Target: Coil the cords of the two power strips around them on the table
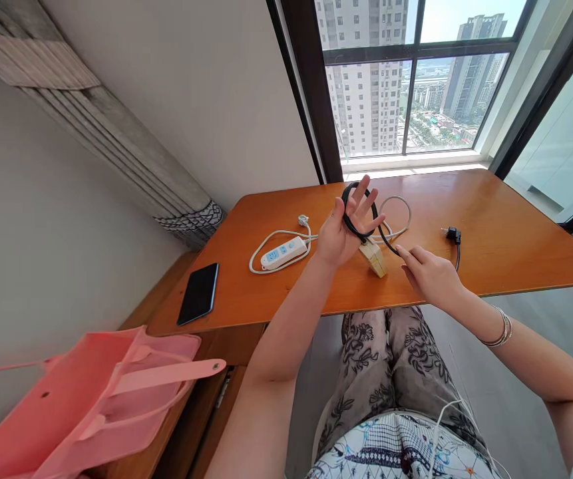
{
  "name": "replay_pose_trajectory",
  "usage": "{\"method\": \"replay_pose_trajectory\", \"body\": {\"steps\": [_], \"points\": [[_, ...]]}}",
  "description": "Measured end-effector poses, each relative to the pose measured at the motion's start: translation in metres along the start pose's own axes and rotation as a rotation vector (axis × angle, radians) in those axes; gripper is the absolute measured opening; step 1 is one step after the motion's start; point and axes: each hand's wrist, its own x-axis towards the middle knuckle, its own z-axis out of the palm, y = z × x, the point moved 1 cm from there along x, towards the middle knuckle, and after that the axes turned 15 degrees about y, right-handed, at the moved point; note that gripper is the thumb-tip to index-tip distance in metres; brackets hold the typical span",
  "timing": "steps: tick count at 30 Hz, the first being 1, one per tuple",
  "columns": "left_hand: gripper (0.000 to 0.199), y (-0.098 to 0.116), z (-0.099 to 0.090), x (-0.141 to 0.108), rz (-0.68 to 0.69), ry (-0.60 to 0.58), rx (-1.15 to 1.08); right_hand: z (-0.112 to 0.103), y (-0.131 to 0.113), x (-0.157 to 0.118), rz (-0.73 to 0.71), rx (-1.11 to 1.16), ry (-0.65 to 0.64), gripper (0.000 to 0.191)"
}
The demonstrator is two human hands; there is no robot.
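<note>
A black power cord (350, 223) hangs in loops around my left hand (342, 234), which is raised above the table with its palm showing and its fingers spread. My right hand (428, 273) pinches the same cord at the table's front edge, and a length of it runs across to my left hand. Just below the left hand is a cream power strip (375, 258), partly hidden, at the cord's end. The cord's black plug (453, 235) lies on the table to the right, its tail passing behind my right hand.
On the brown wooden table (266, 303) lie a white power strip (285, 253) with a white cord (261, 247), and a black phone (199, 293). A pink bag (116, 392) sits at lower left. Behind the table is a window (416, 100); a curtain (131, 153) hangs left.
</note>
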Motion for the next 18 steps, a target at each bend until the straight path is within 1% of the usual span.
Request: {"method": "replay_pose_trajectory", "body": {"steps": [4, 7, 9, 13, 16, 18], "points": [[0.031, -0.003, 0.007, -0.005, -0.034, -0.018, 0.003, -0.025, -0.006, 0.009, -0.111, 0.015, 0.244, 0.030], [0.029, -0.005, 0.012, -0.008, -0.065, -0.056, -0.009, -0.044, -0.016, 0.021, -0.211, 0.078, 0.353, 0.030], [0.027, -0.006, 0.014, -0.011, -0.076, -0.081, -0.001, -0.055, -0.023, 0.030, -0.255, 0.126, 0.365, 0.033], [0.020, -0.008, 0.018, -0.017, -0.103, -0.118, 0.036, -0.072, -0.028, 0.051, -0.254, 0.201, 0.287, 0.039], [0.014, -0.010, 0.020, -0.022, -0.097, -0.189, 0.111, -0.080, -0.022, 0.068, -0.237, 0.298, 0.253, 0.033], [0.014, -0.011, 0.020, -0.022, -0.095, -0.224, 0.149, -0.083, -0.016, 0.079, -0.227, 0.345, 0.248, 0.028]]}}
